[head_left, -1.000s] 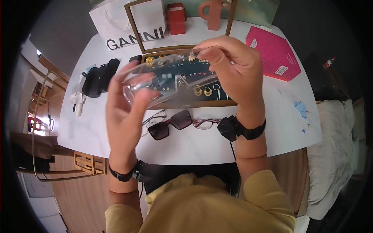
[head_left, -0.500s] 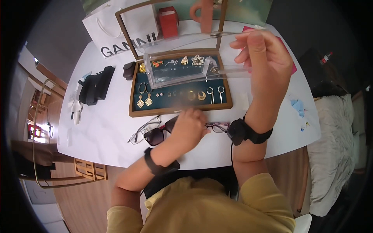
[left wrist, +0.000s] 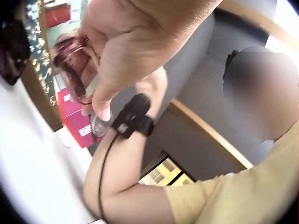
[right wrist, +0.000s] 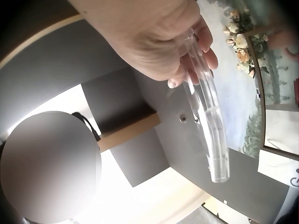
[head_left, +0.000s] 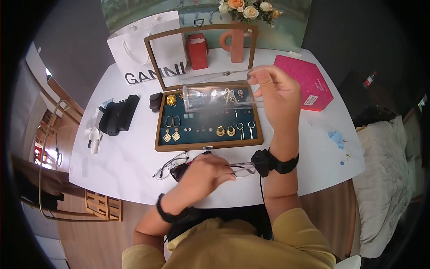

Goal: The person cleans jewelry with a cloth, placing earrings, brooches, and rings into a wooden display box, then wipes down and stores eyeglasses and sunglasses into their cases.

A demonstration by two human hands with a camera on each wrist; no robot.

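Note:
My right hand holds up a clear plastic case by one end, above the jewelry box. The case's flap, with a snap button, stands away from its body; in the right wrist view the clear case hangs from thumb and fingers. My left hand is low over the table's front, its fingers pinching eyeglasses with a patterned reddish frame, seen close in the left wrist view as eyeglasses. Dark sunglasses, partly hidden by this hand, and thin-rimmed glasses lie left of it.
The box's glass lid stands raised, with rows of earrings inside the box. Behind are a white paper bag, a red box and a pink vase. A magenta box lies right; a black case lies left.
My left hand has let go of the clear case and come down to the eyeglasses in front of the jewelry box. The right hand keeps the case, which now hangs with its flap open.

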